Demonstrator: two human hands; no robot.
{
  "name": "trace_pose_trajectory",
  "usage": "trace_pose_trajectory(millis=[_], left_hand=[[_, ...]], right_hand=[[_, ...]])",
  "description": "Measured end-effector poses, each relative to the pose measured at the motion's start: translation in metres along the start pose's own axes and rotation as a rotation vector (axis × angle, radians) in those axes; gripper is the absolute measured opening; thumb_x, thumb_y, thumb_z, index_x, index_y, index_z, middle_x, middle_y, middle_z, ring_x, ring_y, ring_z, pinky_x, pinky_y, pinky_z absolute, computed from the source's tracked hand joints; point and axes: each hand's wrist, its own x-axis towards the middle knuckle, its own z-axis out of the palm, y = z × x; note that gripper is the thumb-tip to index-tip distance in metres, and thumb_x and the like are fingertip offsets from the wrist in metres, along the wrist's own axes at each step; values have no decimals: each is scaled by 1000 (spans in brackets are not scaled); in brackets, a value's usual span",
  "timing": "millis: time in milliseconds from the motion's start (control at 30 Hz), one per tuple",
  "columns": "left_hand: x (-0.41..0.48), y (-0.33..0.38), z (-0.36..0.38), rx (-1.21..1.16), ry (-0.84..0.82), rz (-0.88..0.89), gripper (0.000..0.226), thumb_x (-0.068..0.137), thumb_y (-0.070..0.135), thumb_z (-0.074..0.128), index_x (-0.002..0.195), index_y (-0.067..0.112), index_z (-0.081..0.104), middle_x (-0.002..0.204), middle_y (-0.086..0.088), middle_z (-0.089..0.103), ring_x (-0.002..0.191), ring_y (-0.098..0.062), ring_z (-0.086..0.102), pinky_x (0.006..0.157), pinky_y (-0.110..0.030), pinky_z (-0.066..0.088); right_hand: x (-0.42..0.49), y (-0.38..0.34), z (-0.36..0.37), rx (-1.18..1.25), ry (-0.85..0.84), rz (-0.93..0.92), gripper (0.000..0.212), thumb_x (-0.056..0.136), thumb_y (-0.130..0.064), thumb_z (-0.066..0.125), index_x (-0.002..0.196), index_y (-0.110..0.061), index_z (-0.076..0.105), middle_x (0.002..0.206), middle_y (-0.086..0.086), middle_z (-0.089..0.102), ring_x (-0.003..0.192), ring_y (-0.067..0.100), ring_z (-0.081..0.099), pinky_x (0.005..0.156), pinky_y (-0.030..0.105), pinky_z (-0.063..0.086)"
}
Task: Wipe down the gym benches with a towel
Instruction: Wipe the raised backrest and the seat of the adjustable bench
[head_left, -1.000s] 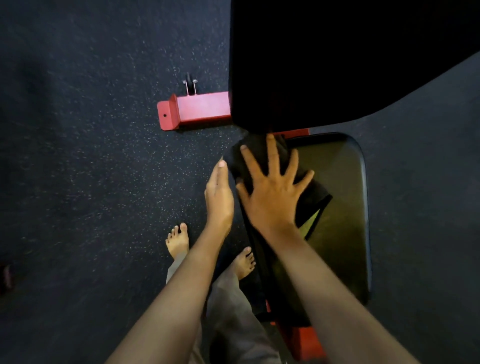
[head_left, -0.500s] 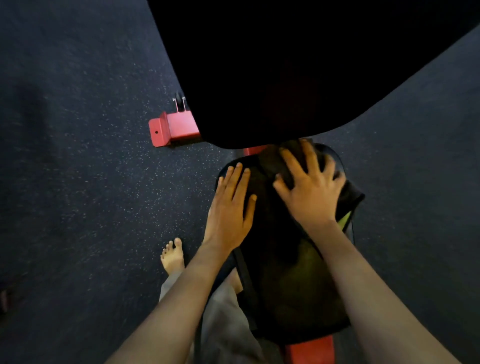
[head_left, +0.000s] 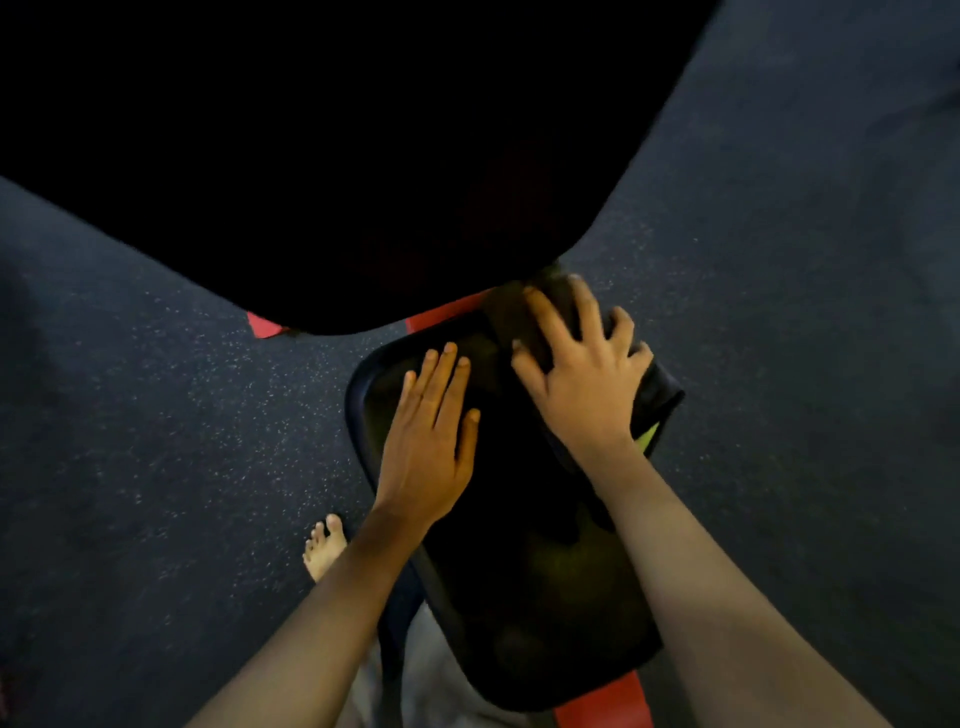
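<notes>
Towel (head_left: 661, 396) is pressed under the spread right hand (head_left: 582, 387) at the far right corner of the seat pad (head_left: 545, 597), swept there from its left edge; the left hand (head_left: 426, 441), lately beside the pad, is laid flat upon it; the far end is judged nearly wiped; no container is seen.

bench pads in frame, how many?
2. The seat pad lies under the left hand and right hand; the larger back pad fills the top of the view. Others may be out of frame.
</notes>
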Motion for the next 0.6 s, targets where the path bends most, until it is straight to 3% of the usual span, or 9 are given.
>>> trace_pose_trajectory(millis=[67, 133, 300, 433, 600], left_hand=[[9, 16, 8, 27, -27, 53, 51, 97, 28, 34, 142, 2, 33, 150, -15, 30, 141, -19, 14, 117, -31, 4], [18, 34, 17, 55, -67, 84, 53, 97, 29, 33, 143, 2, 31, 150, -15, 30, 141, -18, 13, 116, -33, 5], [27, 51, 34, 261, -146, 54, 59, 96, 36, 30, 146, 5, 27, 151, -17, 29, 141, -24, 17, 114, -39, 5], [26, 52, 38, 319, -145, 41, 60, 96, 37, 28, 146, 6, 25, 152, -17, 27, 141, -26, 17, 114, -42, 5], [25, 51, 39, 353, -158, 40, 59, 96, 38, 25, 146, 6, 22, 152, -18, 27, 141, -27, 17, 114, -43, 5]], right_hand=[[10, 16, -2, 202, -88, 208, 55, 95, -53, 44, 147, -40, 30, 157, 0, 22, 130, 42, 33, 96, 62, 32], [4, 24, -3, 288, -101, 237, 58, 95, -54, 42, 148, -42, 24, 158, -2, 17, 130, 39, 34, 98, 60, 33], [-62, 61, 3, 508, -109, 404, 62, 88, -71, 30, 145, -51, 18, 154, -7, 26, 131, 32, 42, 99, 57, 40], [-90, 76, -1, 598, -185, 397, 59, 91, -65, 37, 144, -55, 15, 153, -11, 26, 134, 22, 39, 102, 49, 34], [-1, 65, -2, 705, -219, 338, 53, 95, -49, 49, 143, -49, 29, 141, -5, 43, 126, 22, 47, 100, 41, 33]])
